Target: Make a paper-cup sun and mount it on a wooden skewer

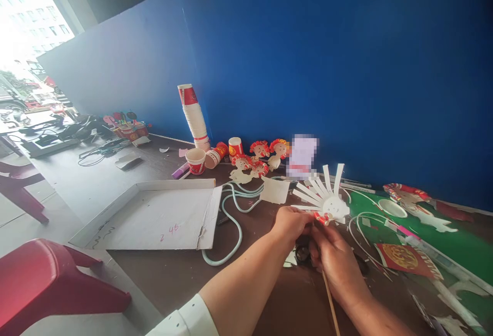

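Note:
A paper cup cut into strips (334, 206) fans out in front of me, its white strips spread up and left around a round base with small face-like marks. My left hand (293, 224) is closed, pinching the cup's lower edge, where red curled strips (322, 218) show. Close beside it, my right hand (336, 256) is closed around a thin wooden stick (330, 300) that slants down toward me. The stick's upper end is hidden by the fingers. Below the hands lies a dark round object (302, 254), partly covered.
A tall stack of paper cups (194, 120) stands by the blue partition (308, 58). Finished curled-strip cup figures (278, 153) lie near it. Left are a shallow white box lid (169, 218) and pale cable (239, 228). A green mat (362, 207) holds a cut red cup piece (408, 259).

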{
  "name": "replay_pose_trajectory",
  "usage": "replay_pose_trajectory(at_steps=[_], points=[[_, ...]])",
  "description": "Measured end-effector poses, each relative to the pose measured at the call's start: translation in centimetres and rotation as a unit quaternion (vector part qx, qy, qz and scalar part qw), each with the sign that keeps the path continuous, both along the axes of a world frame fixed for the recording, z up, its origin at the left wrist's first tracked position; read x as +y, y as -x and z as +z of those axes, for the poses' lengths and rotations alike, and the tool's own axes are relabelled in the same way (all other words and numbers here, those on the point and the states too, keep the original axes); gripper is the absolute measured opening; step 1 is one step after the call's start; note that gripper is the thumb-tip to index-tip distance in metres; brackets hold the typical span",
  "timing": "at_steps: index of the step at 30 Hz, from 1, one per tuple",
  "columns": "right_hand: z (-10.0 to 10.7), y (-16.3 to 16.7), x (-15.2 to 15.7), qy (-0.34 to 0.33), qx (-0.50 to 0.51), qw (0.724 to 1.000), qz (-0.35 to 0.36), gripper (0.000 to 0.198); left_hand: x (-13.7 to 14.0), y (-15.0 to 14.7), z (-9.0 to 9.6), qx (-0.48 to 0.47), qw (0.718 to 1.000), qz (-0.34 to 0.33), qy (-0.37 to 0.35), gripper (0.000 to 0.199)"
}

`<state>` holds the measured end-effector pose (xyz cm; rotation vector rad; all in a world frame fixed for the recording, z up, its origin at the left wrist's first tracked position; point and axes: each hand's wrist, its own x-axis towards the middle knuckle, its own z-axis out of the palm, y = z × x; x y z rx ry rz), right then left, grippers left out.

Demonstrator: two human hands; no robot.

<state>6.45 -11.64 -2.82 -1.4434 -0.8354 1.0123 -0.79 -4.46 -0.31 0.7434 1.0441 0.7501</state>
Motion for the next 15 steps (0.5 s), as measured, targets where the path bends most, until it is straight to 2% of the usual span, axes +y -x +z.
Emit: replay_pose_trajectory(at_steps=[3,10,15], points=[[0.3,0.0,0.0,0.019,0.040,0.999,0.023,0.044,-0.2,0.1,0.2,0.002,1.000,0.000,-0.004,0.019],[1.2,0.1,0.0,0.038,0.084,0.996,0.002,0.032,-0.5,0.2,0.3,0.009,1.000,0.000,-0.021,0.020],[1.3,0.1,0.1,0.027,0.127,0.992,-0.001,0.027,-0.5,0.2,-0.2,0.041,0.998,0.007,-0.052,0.022]])
